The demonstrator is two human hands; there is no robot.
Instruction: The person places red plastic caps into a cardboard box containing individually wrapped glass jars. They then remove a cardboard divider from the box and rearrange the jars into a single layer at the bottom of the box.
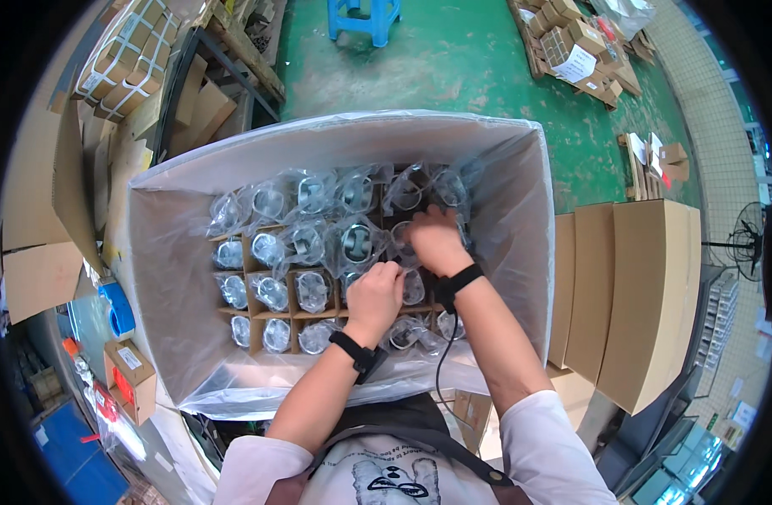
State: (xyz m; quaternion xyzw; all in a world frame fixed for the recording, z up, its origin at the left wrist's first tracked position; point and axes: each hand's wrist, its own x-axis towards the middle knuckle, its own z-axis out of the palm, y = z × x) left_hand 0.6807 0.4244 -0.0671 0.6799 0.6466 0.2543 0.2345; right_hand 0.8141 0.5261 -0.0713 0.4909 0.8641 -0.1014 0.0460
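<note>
Inside a large carton (180, 278) lined with clear plastic, several metal pistons (356, 242) in clear plastic bags stand in rows between cardboard dividers (292, 328). My left hand (375, 296) is over the middle rows, right of centre, its fingers pinched together; what they hold, if anything, I cannot make out. Just beyond it to the right, my right hand (437, 239) reaches down among the bagged pistons with its fingers curled. A wrapped piston (412, 287) sits between the two hands. Both sets of fingertips are partly hidden. Each wrist wears a black strap.
Tall flattened cartons (647, 303) lean at the right of the box. A blue plastic stool (365, 21) stands on the green floor ahead. Pallets with small boxes (575, 55) lie far right. At left are strapped cartons (127, 59) and a roll of blue tape (117, 309).
</note>
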